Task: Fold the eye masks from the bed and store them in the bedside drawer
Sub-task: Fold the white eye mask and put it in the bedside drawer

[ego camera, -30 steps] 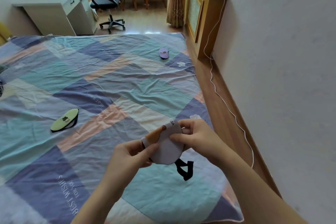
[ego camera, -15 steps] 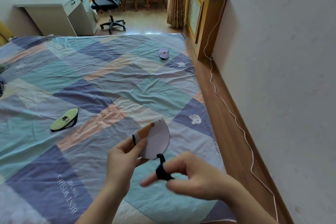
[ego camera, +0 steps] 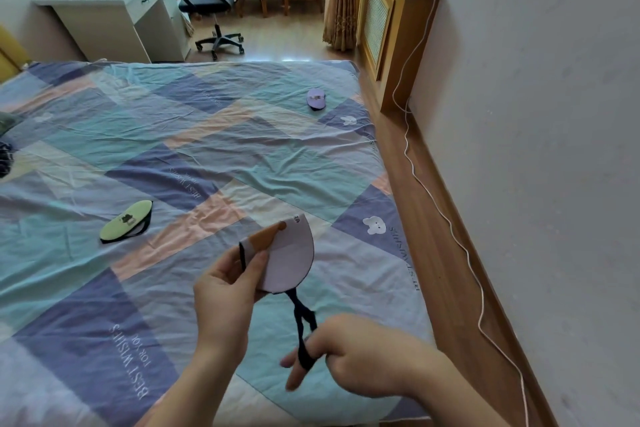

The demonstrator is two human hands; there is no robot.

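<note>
Above the near edge of the bed (ego camera: 207,156), the left hand (ego camera: 225,291) pinches a folded white eye mask (ego camera: 289,256), its fold edge running up and away; the print on it is too small to read. Its black strap (ego camera: 301,319) hangs down to the right hand (ego camera: 349,354), looped around one outstretched finger. A green mask (ego camera: 126,221) and a purple mask (ego camera: 316,99) lie on the patchwork sheet. Dark cloth at the left edge is cut off. A white cord (ego camera: 446,218) trails along the wooden floor by the wall.
</note>
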